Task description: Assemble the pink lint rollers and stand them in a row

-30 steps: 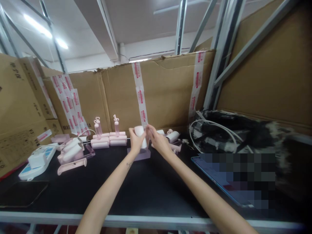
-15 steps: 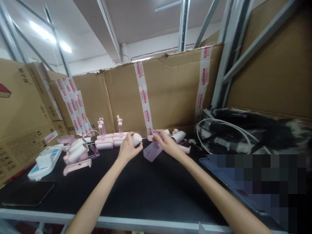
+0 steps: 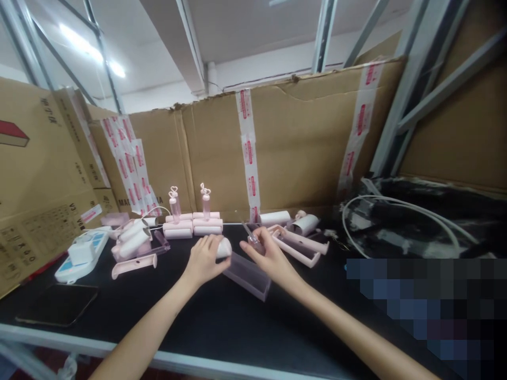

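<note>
My left hand (image 3: pixel 204 261) is closed around a white roller (image 3: pixel 224 248), its round end facing right. My right hand (image 3: pixel 273 258) pinches a small clear plastic piece (image 3: pixel 253 240) with a thin tip pointing up and left; its kind is hard to tell. Below and between both hands is a translucent purple box-like cover (image 3: pixel 249 277), one end close to my left thumb. Whether that thumb touches it, I cannot tell. Just behind my right hand lies a pink open frame (image 3: pixel 303 256).
Two pink-and-white roller units (image 3: pixel 178 228) with upright heart-topped handles stand at the back. Loose rollers (image 3: pixel 134 240) and a pink holder (image 3: pixel 134 265) lie left, near a power strip (image 3: pixel 85 258) and a phone (image 3: pixel 59 305). White cable (image 3: pixel 400 200) coils at right. Cardboard (image 3: pixel 301 148) walls the back.
The purple cover has come lower and nearer, turned lengthwise below the hands. My right hand has moved off it and shows the clear piece. The view has shifted a little.
</note>
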A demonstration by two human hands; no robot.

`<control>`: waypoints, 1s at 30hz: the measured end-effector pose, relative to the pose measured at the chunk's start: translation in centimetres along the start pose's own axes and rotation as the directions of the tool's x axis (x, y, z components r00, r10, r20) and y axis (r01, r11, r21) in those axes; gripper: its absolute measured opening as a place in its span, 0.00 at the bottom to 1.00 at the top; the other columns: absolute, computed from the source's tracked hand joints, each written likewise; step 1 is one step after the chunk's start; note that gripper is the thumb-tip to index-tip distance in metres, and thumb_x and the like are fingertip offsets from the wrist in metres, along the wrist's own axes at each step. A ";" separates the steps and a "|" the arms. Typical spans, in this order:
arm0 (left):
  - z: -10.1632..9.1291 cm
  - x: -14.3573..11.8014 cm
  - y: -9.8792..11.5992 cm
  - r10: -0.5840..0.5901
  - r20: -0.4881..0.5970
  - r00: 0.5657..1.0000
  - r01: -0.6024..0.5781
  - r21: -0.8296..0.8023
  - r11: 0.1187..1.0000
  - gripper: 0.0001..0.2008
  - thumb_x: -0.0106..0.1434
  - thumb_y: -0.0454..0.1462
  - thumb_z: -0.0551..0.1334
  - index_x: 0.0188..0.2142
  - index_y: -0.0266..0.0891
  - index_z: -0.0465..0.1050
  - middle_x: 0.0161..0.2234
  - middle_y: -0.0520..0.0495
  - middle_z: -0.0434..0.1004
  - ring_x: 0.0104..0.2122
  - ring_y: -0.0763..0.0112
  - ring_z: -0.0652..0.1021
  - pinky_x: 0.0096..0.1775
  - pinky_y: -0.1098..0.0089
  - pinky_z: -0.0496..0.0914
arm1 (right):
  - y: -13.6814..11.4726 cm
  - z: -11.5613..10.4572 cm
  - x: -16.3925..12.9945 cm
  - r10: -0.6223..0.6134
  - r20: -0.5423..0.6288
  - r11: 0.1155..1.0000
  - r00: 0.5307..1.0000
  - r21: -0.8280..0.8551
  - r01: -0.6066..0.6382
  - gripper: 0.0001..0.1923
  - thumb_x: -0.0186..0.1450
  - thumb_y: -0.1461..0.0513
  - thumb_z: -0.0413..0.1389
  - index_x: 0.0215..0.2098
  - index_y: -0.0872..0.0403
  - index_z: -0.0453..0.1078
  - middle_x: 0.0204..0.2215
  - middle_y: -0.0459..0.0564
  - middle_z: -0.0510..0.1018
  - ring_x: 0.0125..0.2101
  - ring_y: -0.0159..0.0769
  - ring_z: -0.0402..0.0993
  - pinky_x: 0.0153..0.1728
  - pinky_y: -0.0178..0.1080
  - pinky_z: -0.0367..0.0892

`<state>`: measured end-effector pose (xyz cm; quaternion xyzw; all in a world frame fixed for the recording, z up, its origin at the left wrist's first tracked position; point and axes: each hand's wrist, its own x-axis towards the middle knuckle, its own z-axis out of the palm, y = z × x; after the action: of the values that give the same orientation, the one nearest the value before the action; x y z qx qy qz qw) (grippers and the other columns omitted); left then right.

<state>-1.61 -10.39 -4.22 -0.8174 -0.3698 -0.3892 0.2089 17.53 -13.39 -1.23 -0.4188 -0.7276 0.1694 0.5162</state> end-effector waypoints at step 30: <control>-1.7 3.5 2.4 -0.367 0.003 0.930 0.326 -0.464 0.824 0.21 0.54 0.45 0.64 0.43 0.40 0.60 0.42 0.44 0.71 0.44 0.61 0.74 0.45 0.62 0.67 | -3.6 -7.0 1.6 0.098 -0.043 0.940 0.994 0.333 -0.078 0.12 0.56 0.56 0.58 0.33 0.54 0.65 0.18 0.41 0.68 0.14 0.25 0.61 0.17 0.32 0.59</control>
<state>0.90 -11.43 -0.53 -0.7447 -0.4007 -0.5316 -0.0473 22.00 -15.58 5.02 -0.3631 -0.6540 0.2997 0.5921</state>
